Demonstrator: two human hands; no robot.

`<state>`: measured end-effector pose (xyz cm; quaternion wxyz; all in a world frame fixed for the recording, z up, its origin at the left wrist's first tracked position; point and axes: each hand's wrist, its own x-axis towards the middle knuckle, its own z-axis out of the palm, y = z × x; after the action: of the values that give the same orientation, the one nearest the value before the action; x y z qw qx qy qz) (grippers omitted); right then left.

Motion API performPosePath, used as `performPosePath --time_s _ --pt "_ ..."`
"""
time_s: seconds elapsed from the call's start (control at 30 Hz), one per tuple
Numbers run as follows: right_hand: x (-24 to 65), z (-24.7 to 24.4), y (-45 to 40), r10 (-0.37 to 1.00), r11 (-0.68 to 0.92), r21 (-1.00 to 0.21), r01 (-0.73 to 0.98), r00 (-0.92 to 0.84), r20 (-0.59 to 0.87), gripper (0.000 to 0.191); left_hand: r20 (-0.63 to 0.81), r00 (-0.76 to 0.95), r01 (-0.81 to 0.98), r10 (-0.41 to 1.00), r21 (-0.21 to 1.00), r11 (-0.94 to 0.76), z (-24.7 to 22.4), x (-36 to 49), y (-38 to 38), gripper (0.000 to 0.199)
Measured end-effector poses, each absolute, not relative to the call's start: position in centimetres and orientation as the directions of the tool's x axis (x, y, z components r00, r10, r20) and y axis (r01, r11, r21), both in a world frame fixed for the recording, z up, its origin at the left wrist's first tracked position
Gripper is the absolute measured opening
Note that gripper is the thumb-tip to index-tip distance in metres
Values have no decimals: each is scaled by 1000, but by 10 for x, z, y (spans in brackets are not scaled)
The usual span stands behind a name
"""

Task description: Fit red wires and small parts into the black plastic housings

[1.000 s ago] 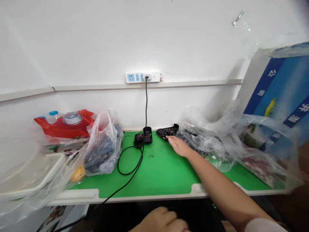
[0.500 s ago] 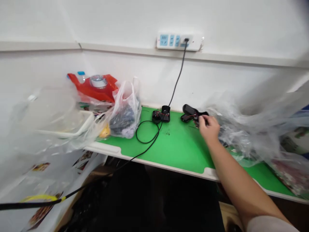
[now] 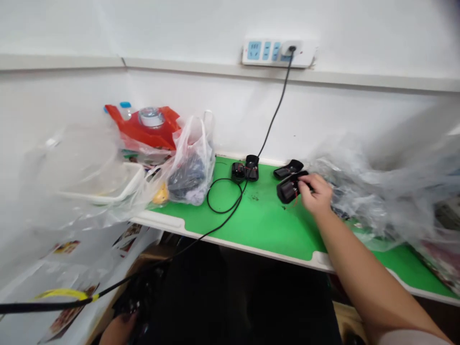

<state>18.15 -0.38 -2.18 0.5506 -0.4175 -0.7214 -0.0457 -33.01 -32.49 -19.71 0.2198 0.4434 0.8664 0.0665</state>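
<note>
My right hand (image 3: 316, 194) pinches one end of a black plastic casing (image 3: 288, 189) between thumb and fingers, just over the green table mat. A thin red wire hangs from this casing. Right behind it lies another curved black casing (image 3: 288, 169). Farther left, a pair of black casings (image 3: 252, 167) joined by red wire rests near the wall. Low in the view, my left hand (image 3: 120, 328) is partly visible beside a crumpled black plastic bag (image 3: 138, 297); its fingers are in shadow and hard to make out.
A black cable (image 3: 230, 213) loops over the green mat (image 3: 266, 225). Another cord rises to the power strip (image 3: 278, 53) on the wall. Plastic bags (image 3: 192, 167) and a white tray (image 3: 104, 196) crowd the left; clear plastic wrapping (image 3: 362, 187) lies right.
My right hand has brought one black casing toward me, apart from the one behind it, turning its hollow side into view. My left hand has appeared at the lower left.
</note>
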Motion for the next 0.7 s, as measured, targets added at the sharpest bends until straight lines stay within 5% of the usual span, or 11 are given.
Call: performPosePath --time_s 0.17,0.23,0.3,0.4,0.57,0.7 --pt "175 -15 -9 598 740 -411 532 -239 765 15 -244 -97 653 965 716 247 -89 -224 -236 45" --pt "174 -13 -11 603 755 -419 504 -283 746 17 -286 233 440 929 883 162 -45 -167 -213 44" --pt "176 -12 -12 595 771 -418 481 -309 742 18 -196 317 175 928 974 146 -14 -115 -188 39" --pt "179 -11 -13 568 794 -393 465 -334 752 19 -128 134 -134 983 980 146 5 -57 -137 40" --pt "187 -4 -9 567 801 -377 465 -391 725 23 -201 516 -271 832 884 382 6 3 -58 28" --pt "193 4 -6 608 772 -490 404 -245 756 22 -171 553 -300 815 872 386 11 33 -25 27"
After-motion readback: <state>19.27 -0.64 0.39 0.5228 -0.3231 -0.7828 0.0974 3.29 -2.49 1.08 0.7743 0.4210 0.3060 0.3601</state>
